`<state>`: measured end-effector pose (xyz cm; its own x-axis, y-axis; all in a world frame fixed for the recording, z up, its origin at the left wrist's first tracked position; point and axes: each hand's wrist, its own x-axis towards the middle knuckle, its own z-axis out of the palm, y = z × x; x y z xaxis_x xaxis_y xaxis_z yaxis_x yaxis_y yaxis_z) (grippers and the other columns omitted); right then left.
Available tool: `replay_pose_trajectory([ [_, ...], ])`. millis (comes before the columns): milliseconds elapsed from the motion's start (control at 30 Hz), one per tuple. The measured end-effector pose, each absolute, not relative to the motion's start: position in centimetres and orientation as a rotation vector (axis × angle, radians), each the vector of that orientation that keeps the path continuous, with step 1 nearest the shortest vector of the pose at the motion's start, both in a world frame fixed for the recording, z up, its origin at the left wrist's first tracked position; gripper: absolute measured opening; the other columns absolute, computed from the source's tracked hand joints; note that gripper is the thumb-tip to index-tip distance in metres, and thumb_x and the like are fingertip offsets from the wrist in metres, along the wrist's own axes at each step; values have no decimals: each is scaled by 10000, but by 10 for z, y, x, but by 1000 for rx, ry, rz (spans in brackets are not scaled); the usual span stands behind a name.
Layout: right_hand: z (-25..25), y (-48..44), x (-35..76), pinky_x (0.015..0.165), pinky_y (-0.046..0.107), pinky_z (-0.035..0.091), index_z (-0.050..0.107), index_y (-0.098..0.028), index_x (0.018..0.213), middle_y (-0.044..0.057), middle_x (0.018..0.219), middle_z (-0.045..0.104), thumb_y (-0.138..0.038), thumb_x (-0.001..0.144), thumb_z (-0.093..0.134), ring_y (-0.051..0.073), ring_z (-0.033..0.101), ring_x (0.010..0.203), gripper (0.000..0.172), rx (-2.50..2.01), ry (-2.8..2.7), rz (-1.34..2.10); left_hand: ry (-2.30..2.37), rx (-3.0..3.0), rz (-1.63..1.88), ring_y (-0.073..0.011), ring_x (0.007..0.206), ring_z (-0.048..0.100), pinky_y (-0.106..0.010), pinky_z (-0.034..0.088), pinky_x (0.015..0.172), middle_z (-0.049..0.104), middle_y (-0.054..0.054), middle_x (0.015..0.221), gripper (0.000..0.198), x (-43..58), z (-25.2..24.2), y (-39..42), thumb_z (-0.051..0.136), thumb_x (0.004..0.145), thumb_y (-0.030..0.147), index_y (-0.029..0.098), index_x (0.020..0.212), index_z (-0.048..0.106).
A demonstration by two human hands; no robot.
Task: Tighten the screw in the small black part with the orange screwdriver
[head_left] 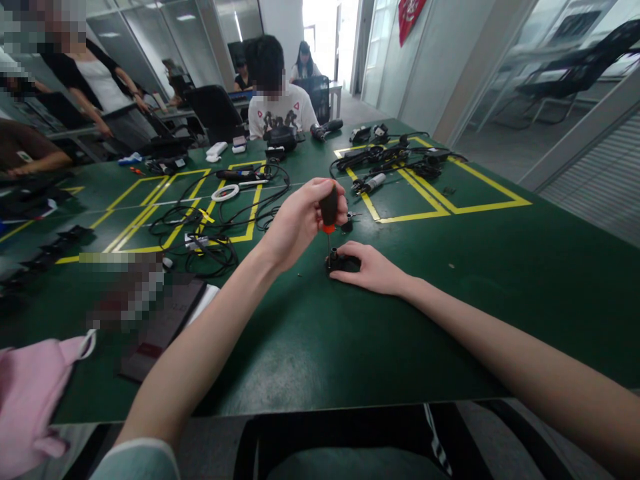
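Wrapped round the dark handle of a screwdriver (329, 208), my left hand (306, 217) holds it upright with the thin shaft pointing down. The handle has an orange-red collar. At its lower end the shaft meets a small black part (345, 265) on the green table (430, 333); whether the tip sits in a screw is too small to tell. My right hand (373, 267) is closed on that black part, thumb on the near side and fingers over the far side. A short black post with a metallic top rises from the part.
Coiled black cables (215, 257) lie left of my hands, with a white tape ring (225, 193) beyond them. Yellow tape (415, 217) marks rectangles on the table. More cables and adapters (370, 157) lie at the far right. A dark notebook (165, 320) is near my left forearm. A person (280, 110) sits opposite.
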<state>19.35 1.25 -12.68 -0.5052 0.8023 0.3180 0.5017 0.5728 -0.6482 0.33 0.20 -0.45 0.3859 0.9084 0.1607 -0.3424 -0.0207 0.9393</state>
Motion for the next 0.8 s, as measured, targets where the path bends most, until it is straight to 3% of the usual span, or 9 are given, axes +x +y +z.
replay_pose_trajectory([
  [233, -127, 13, 194, 905, 417, 604, 782, -186, 1062, 96, 1037, 787, -385, 846, 844, 274, 741, 955, 301, -1043, -2200, 650, 573, 1192, 1121, -74, 583, 551, -200, 420, 588, 613, 43, 702, 231, 3, -4, 3, 675, 899, 349, 210, 878, 492],
  [333, -128, 14, 194, 918, 425, 605, 781, -180, 1077, 99, 1056, 788, -389, 842, 848, 275, 743, 968, 321, -1024, -2202, 646, 543, 1175, 1131, -89, 622, 568, -210, 444, 619, 620, 14, 707, 156, 2, -4, 4, 580, 937, 338, 186, 904, 565],
  [467, -129, 14, 195, 911, 421, 609, 783, -191, 1084, 94, 1058, 791, -377, 841, 851, 271, 745, 969, 313, -1010, -2200, 639, 515, 1175, 1127, -110, 655, 591, -245, 492, 681, 665, -34, 777, 296, 1, -4, 7, 465, 964, 365, 147, 951, 665],
  [667, -129, 14, 194, 916, 423, 611, 784, -183, 1081, 93, 1048, 790, -353, 837, 856, 269, 743, 967, 307, -998, -2199, 640, 553, 1175, 1131, -126, 788, 687, -271, 556, 857, 689, -10, 838, 161, 1, -6, 6, 595, 922, 334, 173, 929, 605],
  [800, -131, 14, 194, 920, 426, 614, 783, -190, 1095, 89, 1056, 789, -358, 842, 856, 267, 747, 975, 313, -993, -2197, 624, 576, 1180, 1128, -110, 713, 669, -251, 535, 770, 681, 10, 818, 173, 1, -5, 4, 632, 903, 339, 188, 942, 556],
])
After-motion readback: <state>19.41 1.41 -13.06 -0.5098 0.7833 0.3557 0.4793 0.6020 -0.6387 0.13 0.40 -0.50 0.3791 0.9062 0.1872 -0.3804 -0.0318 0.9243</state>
